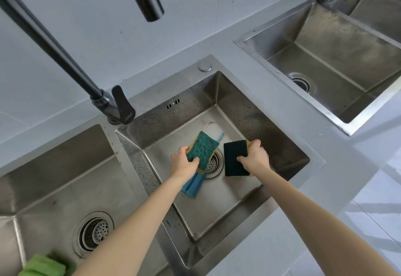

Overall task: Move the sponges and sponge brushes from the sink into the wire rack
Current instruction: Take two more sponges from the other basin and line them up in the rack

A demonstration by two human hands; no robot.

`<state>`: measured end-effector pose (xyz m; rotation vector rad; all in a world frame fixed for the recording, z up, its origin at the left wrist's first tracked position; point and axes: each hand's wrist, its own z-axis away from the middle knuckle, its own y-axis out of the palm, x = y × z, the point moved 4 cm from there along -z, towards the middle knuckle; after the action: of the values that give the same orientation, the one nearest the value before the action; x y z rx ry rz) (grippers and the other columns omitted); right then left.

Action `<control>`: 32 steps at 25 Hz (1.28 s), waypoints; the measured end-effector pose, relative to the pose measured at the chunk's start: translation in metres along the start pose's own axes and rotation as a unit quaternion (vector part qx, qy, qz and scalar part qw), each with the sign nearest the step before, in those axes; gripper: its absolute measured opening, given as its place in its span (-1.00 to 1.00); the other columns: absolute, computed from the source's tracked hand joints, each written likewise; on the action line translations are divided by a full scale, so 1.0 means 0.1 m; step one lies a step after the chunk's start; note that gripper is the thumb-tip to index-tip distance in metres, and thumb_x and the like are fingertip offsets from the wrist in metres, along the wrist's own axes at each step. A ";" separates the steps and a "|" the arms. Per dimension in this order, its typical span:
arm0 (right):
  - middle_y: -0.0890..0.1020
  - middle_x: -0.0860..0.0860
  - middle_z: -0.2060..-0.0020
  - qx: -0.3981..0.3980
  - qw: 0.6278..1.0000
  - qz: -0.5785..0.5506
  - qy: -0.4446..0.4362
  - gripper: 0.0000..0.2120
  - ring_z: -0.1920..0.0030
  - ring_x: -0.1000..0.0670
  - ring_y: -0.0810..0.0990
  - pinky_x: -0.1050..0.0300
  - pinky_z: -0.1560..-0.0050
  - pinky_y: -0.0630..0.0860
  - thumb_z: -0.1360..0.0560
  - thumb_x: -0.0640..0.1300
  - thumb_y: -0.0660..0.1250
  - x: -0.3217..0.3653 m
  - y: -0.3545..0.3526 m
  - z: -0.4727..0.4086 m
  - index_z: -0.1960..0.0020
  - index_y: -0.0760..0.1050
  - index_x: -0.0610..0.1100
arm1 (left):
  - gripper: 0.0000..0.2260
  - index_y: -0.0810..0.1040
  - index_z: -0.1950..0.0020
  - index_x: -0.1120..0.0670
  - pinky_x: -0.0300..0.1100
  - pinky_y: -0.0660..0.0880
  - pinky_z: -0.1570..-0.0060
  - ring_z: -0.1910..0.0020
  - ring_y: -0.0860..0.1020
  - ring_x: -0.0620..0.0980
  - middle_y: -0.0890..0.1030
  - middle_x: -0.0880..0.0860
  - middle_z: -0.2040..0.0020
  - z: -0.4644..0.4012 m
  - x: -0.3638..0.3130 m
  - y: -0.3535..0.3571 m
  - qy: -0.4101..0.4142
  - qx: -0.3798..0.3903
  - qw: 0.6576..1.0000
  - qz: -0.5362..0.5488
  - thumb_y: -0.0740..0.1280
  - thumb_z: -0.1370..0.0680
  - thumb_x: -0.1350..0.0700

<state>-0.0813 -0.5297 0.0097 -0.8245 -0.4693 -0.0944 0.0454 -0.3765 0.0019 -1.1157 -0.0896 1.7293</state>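
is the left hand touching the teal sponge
Touching: in the head view the left hand grips the teal sponge, thumb curled over its scrub face.

Each hand (184, 165) (256, 158) grips a sponge (201, 149) (235, 158) over the sink (260, 123)

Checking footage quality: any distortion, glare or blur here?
Head view: wide-angle bending curves the dark faucet and counter edges; soft daylight glare on the steel middle sink; both hands, left and right, and their sponges stay sharp.
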 end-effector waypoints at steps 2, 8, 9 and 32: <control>0.46 -0.23 -0.26 0.015 1.000 -0.016 -0.010 -0.46 -0.26 -0.21 0.45 -0.08 -0.21 0.51 -0.48 -0.17 0.36 0.10 -0.04 0.07 -0.36 0.20 -0.24 | -0.57 0.29 -0.36 0.10 0.06 0.53 -0.16 -0.14 0.52 0.17 0.36 0.21 -0.29 0.09 -0.01 -0.10 -0.002 -0.010 0.999 0.041 0.28 -0.50 0.17; 0.49 -0.17 -0.25 0.035 0.995 -0.073 -0.065 -0.54 -0.11 -0.09 0.51 0.11 0.03 0.47 -0.51 -0.15 0.33 0.46 -0.19 0.45 -0.33 0.26 -0.20 | -0.62 0.32 -0.29 0.04 0.08 0.53 -0.15 -0.08 0.55 0.15 0.36 0.16 -0.29 0.36 0.01 -0.51 0.006 -0.046 0.995 0.094 0.29 -0.50 0.13; 0.49 -0.17 -0.26 0.040 0.993 -0.082 -0.074 -0.55 -0.05 -0.05 0.48 0.13 0.05 0.44 -0.51 -0.15 0.33 0.52 -0.21 0.53 -0.34 0.27 -0.19 | -0.65 0.34 -0.26 0.04 0.09 0.54 -0.14 -0.07 0.55 0.14 0.38 0.15 -0.28 0.43 0.01 -0.58 0.013 -0.053 0.993 0.106 0.30 -0.50 0.12; 0.49 -0.13 -0.25 0.135 0.956 -0.107 -0.237 -0.57 -0.10 -0.06 0.49 -0.06 -0.24 0.51 -0.52 -0.10 0.30 1.92 0.98 2.37 -0.34 0.29 -0.17 | -0.68 0.33 -0.27 0.14 -0.09 0.54 -0.04 0.04 0.58 0.10 0.50 0.11 -0.06 1.89 1.46 -2.50 0.044 -0.223 0.921 0.315 0.26 -0.54 0.10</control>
<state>0.0289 -0.2720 0.1653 -0.5181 -1.0029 -0.0302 0.0832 -0.0659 0.1497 -1.6881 -0.0747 2.2950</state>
